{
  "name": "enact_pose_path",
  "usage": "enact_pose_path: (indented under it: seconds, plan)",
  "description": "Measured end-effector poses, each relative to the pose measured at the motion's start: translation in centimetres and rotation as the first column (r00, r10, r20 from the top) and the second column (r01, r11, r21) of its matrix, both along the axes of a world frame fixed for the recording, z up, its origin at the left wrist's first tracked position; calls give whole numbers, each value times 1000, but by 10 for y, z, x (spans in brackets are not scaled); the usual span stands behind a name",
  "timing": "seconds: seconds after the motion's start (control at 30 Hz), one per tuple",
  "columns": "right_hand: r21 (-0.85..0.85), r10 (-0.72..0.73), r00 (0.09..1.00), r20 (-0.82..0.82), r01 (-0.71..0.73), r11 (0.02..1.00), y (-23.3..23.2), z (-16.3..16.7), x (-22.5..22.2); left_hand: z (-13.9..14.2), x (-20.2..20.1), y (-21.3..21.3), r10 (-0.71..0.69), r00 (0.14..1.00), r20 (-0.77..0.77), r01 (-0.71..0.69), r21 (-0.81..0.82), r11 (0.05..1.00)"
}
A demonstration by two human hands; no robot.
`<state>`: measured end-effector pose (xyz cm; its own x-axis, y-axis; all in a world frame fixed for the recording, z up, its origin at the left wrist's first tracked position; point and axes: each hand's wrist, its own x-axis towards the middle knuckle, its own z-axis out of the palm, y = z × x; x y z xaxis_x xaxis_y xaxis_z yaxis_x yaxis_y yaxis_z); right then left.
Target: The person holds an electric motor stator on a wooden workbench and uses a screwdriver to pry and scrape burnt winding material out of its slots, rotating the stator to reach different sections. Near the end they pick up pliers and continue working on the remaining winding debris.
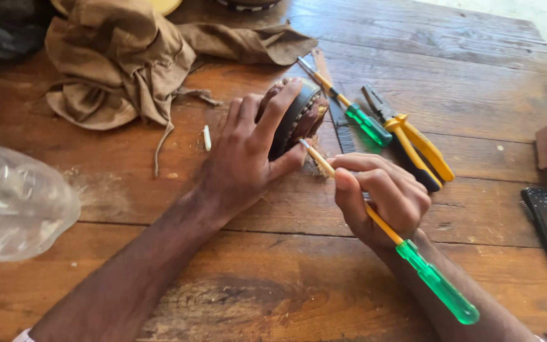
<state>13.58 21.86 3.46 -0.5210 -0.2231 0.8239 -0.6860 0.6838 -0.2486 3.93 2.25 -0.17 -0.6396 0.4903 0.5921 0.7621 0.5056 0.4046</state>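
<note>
Glossy green plastic screwdriver handle (438, 284), rough worn wooden table (324, 266), matt crumpled brown cloth (118, 60).

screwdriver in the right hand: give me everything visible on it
The screwdriver has a translucent green plastic handle and a long shaft sleeved in yellow, with a short bare metal tip. It lies diagonally, handle low right over the wrist, tip up left. The right hand grips it around the shaft like a pen, not by the handle. The tip meets the edge of the round dark brown object that the left hand holds on the wooden table. It looks intact.
</note>
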Motion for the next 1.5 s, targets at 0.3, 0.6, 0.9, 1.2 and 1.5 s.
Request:
enact_pose_path:
  seconds: [0.3,0.6,0.9,1.2,1.5]
  plan:
    - [56,-196,973,118,191,980,-9,9,12,-1,-2,3,46,994,-97,-40,55,998]
    - [104,-333,882,332,317,943,-21,17,20,-3,3,13,1,1000,15,-4,194,981]
    - [-28,-303,816,492,362,932,-23,24,19,4,9,20,94,995,27,-97,174,980]
    - [-38,-313,834,454,370,928,-14,17,18,4,6,19,92,995,-31,-86,157,984]
    - [-160,-287,906,311,348,924,6,1,17,1,4,17,108,993,-38,-103,119,988]
